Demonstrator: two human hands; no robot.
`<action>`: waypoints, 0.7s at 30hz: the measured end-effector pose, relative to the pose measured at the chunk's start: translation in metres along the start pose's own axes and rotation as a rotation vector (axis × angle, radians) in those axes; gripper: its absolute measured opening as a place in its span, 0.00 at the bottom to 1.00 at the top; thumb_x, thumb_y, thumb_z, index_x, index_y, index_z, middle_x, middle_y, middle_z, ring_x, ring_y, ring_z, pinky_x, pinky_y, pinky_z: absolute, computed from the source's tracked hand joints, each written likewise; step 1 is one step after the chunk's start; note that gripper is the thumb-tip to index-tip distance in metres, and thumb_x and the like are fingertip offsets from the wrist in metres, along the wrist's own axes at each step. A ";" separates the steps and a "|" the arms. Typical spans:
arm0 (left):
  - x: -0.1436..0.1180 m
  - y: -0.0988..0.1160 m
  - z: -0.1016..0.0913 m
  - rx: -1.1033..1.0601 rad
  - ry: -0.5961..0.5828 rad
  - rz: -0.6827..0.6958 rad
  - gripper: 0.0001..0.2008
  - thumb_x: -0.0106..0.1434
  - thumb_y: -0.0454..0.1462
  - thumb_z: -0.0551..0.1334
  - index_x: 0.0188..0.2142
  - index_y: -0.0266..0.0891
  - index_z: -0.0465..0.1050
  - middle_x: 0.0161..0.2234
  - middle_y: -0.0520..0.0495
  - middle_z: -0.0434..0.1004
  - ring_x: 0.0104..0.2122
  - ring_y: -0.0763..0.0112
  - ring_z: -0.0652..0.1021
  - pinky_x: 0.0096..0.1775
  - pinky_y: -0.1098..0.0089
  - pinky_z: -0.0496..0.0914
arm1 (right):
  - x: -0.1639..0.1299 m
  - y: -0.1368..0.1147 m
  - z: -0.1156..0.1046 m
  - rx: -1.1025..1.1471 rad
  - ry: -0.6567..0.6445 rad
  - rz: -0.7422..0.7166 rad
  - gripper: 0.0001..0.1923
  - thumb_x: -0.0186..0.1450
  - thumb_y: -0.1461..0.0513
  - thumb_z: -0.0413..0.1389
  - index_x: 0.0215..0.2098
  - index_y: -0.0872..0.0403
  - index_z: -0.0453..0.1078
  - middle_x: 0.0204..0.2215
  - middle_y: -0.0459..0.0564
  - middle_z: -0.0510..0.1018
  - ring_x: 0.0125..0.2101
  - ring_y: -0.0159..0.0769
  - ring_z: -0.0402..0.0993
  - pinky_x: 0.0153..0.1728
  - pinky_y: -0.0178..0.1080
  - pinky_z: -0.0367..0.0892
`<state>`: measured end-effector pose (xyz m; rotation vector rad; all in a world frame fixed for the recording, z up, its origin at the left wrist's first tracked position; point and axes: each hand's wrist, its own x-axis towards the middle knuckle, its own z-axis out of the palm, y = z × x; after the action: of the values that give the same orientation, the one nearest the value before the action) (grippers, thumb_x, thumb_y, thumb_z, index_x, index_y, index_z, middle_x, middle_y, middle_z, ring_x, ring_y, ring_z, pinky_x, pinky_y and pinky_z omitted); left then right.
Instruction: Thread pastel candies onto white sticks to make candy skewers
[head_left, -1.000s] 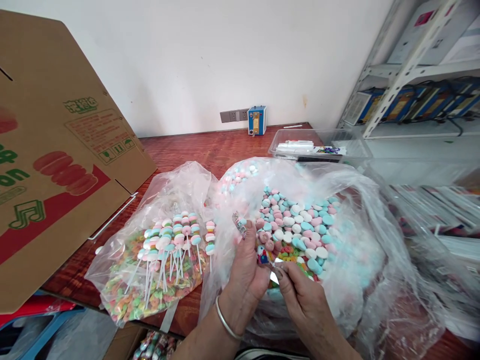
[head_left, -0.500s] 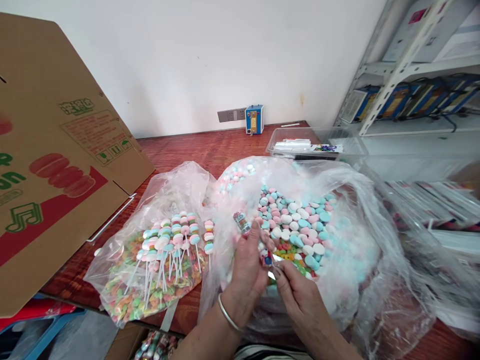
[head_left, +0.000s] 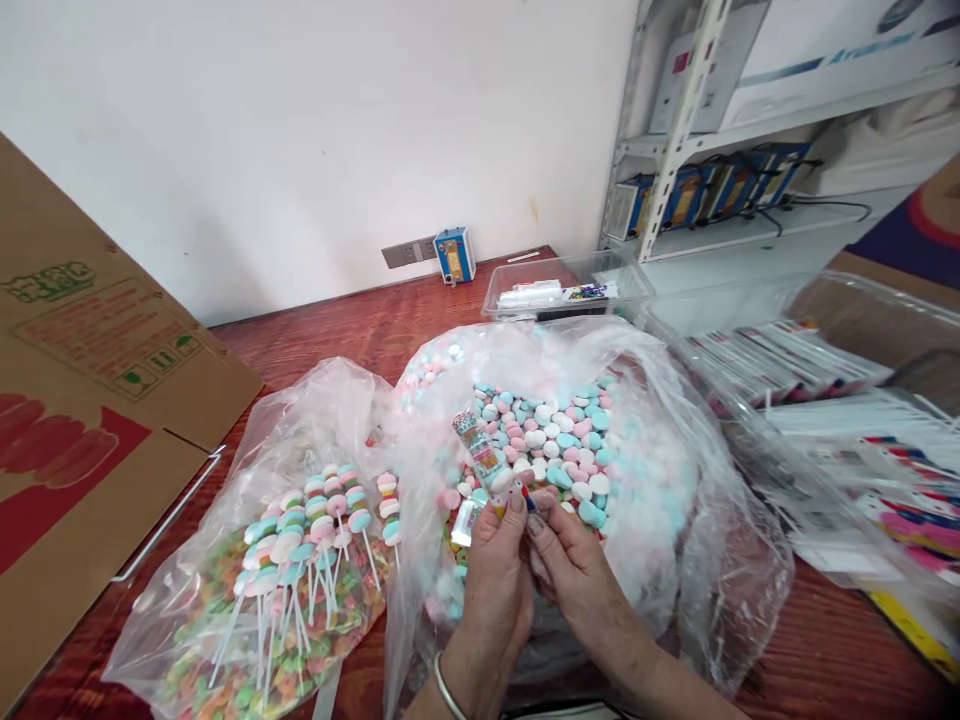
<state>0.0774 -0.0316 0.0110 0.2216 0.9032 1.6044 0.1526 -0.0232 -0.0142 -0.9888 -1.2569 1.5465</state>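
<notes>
- Both hands meet at lower centre of the frame, over the mouth of the big bag (head_left: pixel 675 520) of pastel candies (head_left: pixel 555 440).
- The left hand (head_left: pixel 491 575) is pinched shut on a narrow printed wrapper (head_left: pixel 480 462) that sticks up and leans toward upper left; a small clear piece hangs just below its thumb.
- The right hand (head_left: pixel 574 570) closes its fingertips on a small candy (head_left: pixel 525 494) right at the wrapper's lower end, touching the left thumb.
- To do this well, I judge: keep the wrapper's opening held steady, feed the candy in straight, and work above the bag so a dropped piece falls back in.
- At lower left of the frame a second bag (head_left: pixel 247 560) holds finished candy sticks (head_left: pixel 315 520) on loose colourful rings.
- A cardboard box (head_left: pixel 82 400) leans at far left; clear trays (head_left: pixel 570 285) sit further back on the worktop (head_left: pixel 337 330).
</notes>
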 end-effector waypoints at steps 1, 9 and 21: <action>-0.001 -0.003 0.000 0.006 0.008 -0.001 0.17 0.53 0.41 0.72 0.40 0.37 0.79 0.39 0.42 0.81 0.42 0.62 0.80 0.47 0.65 0.72 | 0.001 0.001 0.001 0.071 -0.012 0.061 0.20 0.65 0.45 0.53 0.40 0.52 0.69 0.18 0.39 0.62 0.18 0.29 0.58 0.18 0.31 0.59; -0.009 -0.004 -0.011 0.045 -0.074 0.026 0.18 0.59 0.44 0.67 0.47 0.39 0.77 0.50 0.40 0.77 0.53 0.60 0.75 0.56 0.63 0.67 | 0.002 0.001 -0.002 0.327 -0.038 0.204 0.23 0.60 0.42 0.59 0.28 0.51 0.60 0.14 0.33 0.53 0.14 0.22 0.45 0.14 0.26 0.46; 0.000 -0.002 -0.015 0.068 0.087 0.165 0.13 0.52 0.41 0.73 0.36 0.38 0.81 0.36 0.45 0.82 0.38 0.69 0.79 0.45 0.69 0.71 | 0.001 0.007 0.006 0.264 -0.126 0.199 0.23 0.61 0.41 0.57 0.33 0.51 0.63 0.13 0.32 0.52 0.13 0.23 0.44 0.13 0.29 0.46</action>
<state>0.0698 -0.0381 -0.0007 0.2818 1.0297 1.7484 0.1455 -0.0247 -0.0201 -0.8758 -1.0275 1.9001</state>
